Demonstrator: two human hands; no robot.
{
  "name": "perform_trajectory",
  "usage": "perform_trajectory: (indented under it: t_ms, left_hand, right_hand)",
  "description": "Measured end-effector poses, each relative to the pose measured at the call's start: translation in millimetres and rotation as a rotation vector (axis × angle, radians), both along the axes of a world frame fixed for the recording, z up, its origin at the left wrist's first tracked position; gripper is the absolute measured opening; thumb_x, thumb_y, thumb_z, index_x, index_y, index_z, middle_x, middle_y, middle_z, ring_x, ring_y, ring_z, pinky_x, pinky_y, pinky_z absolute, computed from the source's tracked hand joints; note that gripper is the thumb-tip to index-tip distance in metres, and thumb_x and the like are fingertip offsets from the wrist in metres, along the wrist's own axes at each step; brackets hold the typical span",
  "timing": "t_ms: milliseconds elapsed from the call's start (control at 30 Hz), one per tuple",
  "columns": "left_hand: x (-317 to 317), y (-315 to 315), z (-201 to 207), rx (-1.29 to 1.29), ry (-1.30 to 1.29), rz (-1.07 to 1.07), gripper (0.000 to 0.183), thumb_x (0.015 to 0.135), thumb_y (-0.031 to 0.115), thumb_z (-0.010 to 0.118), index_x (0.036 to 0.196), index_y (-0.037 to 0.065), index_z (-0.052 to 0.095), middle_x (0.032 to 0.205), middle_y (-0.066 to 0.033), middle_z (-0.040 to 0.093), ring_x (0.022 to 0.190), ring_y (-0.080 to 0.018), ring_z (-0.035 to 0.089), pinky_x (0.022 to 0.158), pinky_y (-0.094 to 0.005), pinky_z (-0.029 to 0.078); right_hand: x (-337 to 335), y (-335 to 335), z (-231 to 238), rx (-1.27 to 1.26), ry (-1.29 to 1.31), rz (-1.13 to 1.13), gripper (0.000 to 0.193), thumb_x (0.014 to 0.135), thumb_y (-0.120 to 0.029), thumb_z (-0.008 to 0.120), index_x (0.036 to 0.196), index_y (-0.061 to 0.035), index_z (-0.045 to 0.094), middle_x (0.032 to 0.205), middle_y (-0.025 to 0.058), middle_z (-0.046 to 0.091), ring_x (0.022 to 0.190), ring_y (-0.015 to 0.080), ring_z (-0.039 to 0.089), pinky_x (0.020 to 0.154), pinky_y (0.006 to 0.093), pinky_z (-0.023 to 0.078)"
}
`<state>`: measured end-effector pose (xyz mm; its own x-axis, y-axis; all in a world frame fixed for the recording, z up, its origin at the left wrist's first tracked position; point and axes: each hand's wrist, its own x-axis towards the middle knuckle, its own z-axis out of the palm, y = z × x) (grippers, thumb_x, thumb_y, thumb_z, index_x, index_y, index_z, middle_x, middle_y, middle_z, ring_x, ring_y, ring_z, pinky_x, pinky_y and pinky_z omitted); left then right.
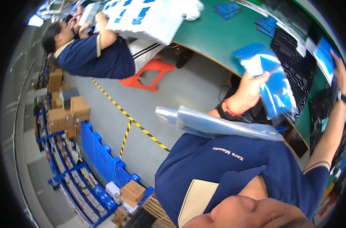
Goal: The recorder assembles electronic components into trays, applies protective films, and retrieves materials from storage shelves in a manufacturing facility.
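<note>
My left hand (252, 91) grips a shiny blue plastic film pouch (277, 85), thumb across its near face; glare hides part of its surface. At the right, my right hand (340, 74) holds the edge of a blue and white sheet (325, 59), with some fingers hidden. Between the two hands, black cut-out sheets (294, 62) lie on the green tabletop (222, 41). A stack of clear plastic bags (226, 125) rests across my front, beside my left forearm.
Blue flat pieces (227, 10) lie farther along the table. A co-worker in a dark blue shirt (100, 57) works over a white panel (150, 19) at far left, near an orange stool (152, 74). Blue racks (76, 186) and cardboard boxes (79, 108) stand across the taped floor.
</note>
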<state>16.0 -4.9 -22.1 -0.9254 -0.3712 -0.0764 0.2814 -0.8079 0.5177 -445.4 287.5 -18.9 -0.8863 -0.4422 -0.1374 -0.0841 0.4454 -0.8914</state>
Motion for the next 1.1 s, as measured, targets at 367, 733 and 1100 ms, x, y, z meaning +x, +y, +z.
perform_trajectory:
  t_ms: [367,733,1100]
  left_hand:
    - [38.3,9.1,18.4,-0.025,0.033,-0.128,0.026,0.086,0.003,0.053,0.113,0.001,0.052,0.105,-0.007,0.059,0.096,-0.017,0.057,0.085,-0.0318,0.045]
    - [42.2,24.8,21.1,-0.238,0.085,-0.168,0.035,0.083,-0.003,0.055,0.117,0.004,0.05,0.109,-0.0057,0.057,0.099,-0.0174,0.055,0.089,-0.0323,0.042]
    - [44.3,19.5,26.1,-0.254,0.128,-0.275,0.018,0.084,0.003,0.057,0.101,0.001,0.059,0.098,-0.0048,0.061,0.092,-0.0139,0.055,0.083,-0.0294,0.042]
  right_hand:
    - [265.1,-50.6,98.3,-0.325,0.159,0.102,0.048,0.078,-0.005,0.062,0.124,-0.0034,0.045,0.112,0.0067,0.055,0.099,0.0141,0.053,0.087,0.0284,0.043]
    - [339.2,-40.5,89.3,-0.431,0.104,0.17,0.061,0.076,0.004,0.06,0.132,-0.0003,0.035,0.122,0.0075,0.05,0.107,0.0147,0.051,0.09,0.0272,0.042]
    - [362.5,-65.9,92.4,-0.466,0.147,0.199,0.051,0.076,0.005,0.056,0.124,0.0025,0.041,0.113,0.0081,0.054,0.101,0.0128,0.053,0.086,0.0262,0.044]
